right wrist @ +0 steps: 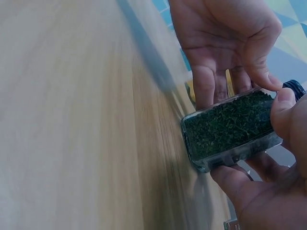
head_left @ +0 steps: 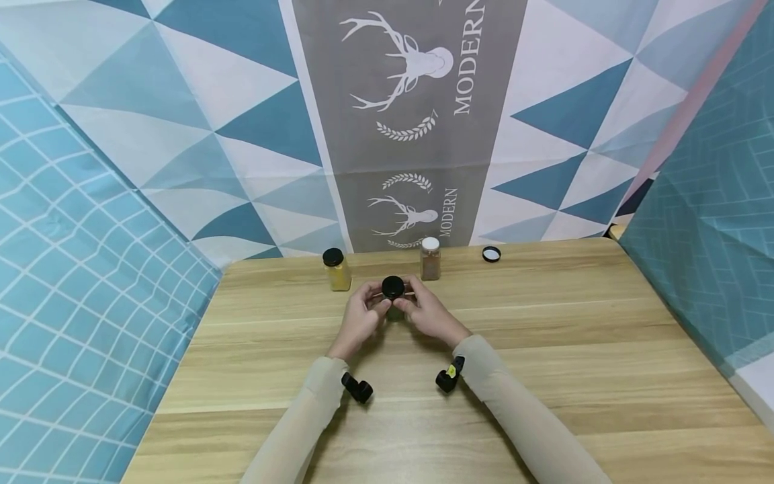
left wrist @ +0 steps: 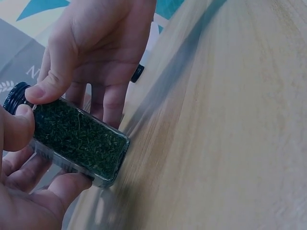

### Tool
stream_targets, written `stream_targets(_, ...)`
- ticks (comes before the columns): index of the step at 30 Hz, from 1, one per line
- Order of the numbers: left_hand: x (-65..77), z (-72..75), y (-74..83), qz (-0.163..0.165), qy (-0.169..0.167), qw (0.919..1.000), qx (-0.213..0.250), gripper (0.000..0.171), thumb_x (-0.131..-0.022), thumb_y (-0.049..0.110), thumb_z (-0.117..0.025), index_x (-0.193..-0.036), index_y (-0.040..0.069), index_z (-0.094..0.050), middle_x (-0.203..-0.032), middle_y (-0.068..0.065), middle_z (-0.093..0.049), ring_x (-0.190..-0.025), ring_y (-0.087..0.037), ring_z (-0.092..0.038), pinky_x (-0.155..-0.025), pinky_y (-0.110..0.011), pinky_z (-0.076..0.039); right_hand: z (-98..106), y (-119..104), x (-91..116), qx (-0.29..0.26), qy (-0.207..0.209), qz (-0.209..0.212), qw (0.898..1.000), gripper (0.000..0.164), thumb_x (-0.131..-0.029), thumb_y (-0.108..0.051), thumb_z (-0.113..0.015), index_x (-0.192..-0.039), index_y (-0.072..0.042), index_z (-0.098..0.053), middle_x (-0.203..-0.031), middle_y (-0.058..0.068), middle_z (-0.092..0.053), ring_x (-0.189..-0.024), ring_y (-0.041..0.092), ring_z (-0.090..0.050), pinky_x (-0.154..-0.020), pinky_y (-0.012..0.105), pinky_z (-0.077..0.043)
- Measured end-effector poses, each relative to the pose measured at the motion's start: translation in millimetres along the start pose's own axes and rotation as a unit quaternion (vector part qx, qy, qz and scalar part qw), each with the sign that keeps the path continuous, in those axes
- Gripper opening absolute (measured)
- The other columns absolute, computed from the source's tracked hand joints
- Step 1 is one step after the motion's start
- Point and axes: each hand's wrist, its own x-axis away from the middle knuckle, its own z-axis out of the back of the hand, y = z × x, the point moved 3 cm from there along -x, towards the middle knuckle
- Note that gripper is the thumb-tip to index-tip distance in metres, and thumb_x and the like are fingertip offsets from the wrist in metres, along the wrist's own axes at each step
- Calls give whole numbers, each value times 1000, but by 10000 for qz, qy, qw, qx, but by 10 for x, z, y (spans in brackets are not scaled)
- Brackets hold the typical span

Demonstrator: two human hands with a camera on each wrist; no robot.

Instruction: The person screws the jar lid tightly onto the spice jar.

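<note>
Both hands hold a square, clear spice jar of dried green herbs (left wrist: pixel 79 136) between them. Its ribbed black lid (head_left: pixel 393 287) is on top. From one side the left hand (head_left: pixel 361 314) grips the jar, thumb just below the lid. On the opposite side is the right hand (head_left: pixel 428 313), its thumb likewise close to the lid and its fingers behind the glass. In the right wrist view the herbs (right wrist: pixel 230 125) fill most of the jar. The jar's base is close to the wooden tabletop; whether it touches cannot be told.
A black-lidded jar of yellow spice (head_left: pixel 339 274) stands behind and left of the hands. Behind and right is a jar of brown spice (head_left: pixel 431 263) with a white top. A loose black lid (head_left: pixel 492 254) lies near the table's back edge, before the patterned backdrop (head_left: pixel 417 148).
</note>
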Motion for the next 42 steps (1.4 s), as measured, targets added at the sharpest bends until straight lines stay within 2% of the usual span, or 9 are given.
stream_targets(3,-8,7,0,6,28,10000,-43,36,-97,-4,-63,-132,-2,-59,-133,-22,-64,-126,-37,-63,-112,-50,-51,3,0,-13,10,-60,6,10000,38,-105,-14,-57,-140,-6,-46,-135,21,-58,-116,31,-64,-93,38,-56)
stream_targets(17,-58,16,-12,102,185,9998,0,37,-95,-6,-64,-131,-3,-59,-133,-22,-65,-124,-37,-63,-112,-49,-51,-8,23,-81,20,32,27,10000,36,-106,-13,-57,-139,-6,-46,-136,20,-58,-127,33,-60,-108,48,-52)
stream_targets(27,-105,27,-31,65,319,9995,-55,36,-95,-5,-64,-130,-4,-60,-131,-22,-66,-122,-37,-64,-112,-49,-51,-27,48,-140,35,164,107,9998,33,-106,-12,-57,-136,-6,-47,-133,20,-59,-124,33,-61,-106,48,-53)
stream_targets(42,-185,50,-71,10,532,9986,-72,34,-96,-5,-63,-130,-3,-60,-132,-22,-66,-123,-37,-64,-113,-48,-50,-49,71,-269,-49,188,80,9998,33,-106,-15,-56,-137,-8,-48,-137,18,-58,-132,31,-56,-111,47,-50)
